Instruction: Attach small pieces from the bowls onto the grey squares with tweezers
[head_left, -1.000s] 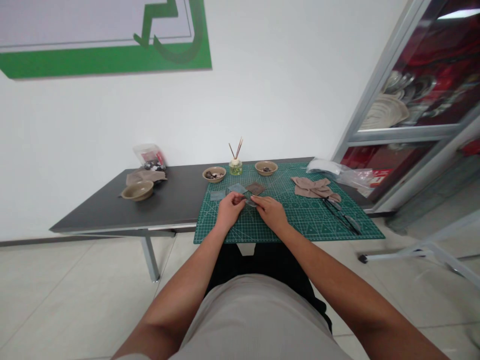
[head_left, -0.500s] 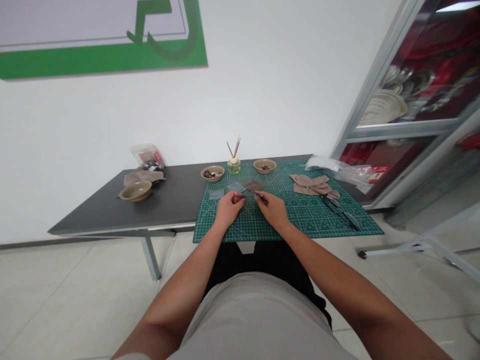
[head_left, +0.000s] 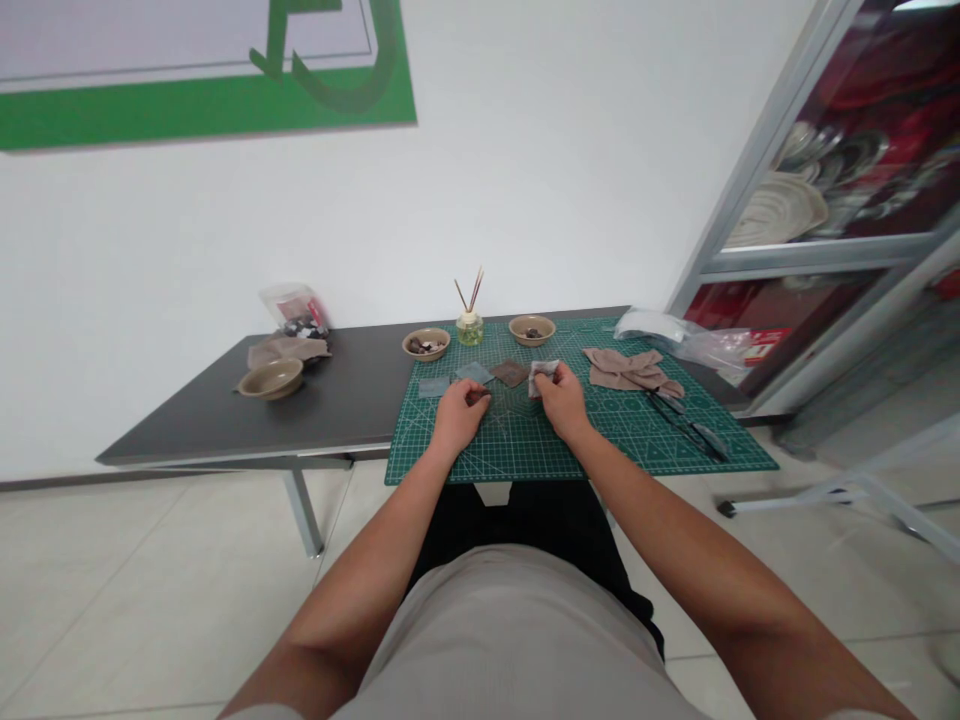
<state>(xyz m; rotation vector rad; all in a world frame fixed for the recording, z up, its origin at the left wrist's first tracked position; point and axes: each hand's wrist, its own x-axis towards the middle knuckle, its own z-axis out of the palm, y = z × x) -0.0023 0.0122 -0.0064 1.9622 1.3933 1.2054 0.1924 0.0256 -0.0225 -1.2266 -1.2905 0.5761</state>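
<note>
My right hand [head_left: 564, 402] is closed on the edge of a small pale grey fabric square [head_left: 541, 372], held over the green cutting mat [head_left: 622, 430]. My left hand [head_left: 459, 410] is closed at the mat's left half, thumb and fingers pinched on something small and dark that I cannot make out. Just beyond the hands, a brown square [head_left: 510, 373] and a blue-grey square [head_left: 475, 373] lie on the mat. Another blue-grey square [head_left: 433, 387] lies left of my left hand, with its side partly hidden.
Two tan bowls, left [head_left: 426, 345] and right [head_left: 532, 331], hold small dark pieces. Between them stands a reed diffuser [head_left: 470, 328]. To the right lie a crumpled brown cloth [head_left: 634, 371], scissors [head_left: 686, 425] and a plastic bag [head_left: 675, 340]. Another bowl [head_left: 271, 380] is on the dark table [head_left: 352, 395].
My right hand has moved right, away from the left hand, and the pale grey fabric square now shows in it. My left hand has stayed nearly in place.
</note>
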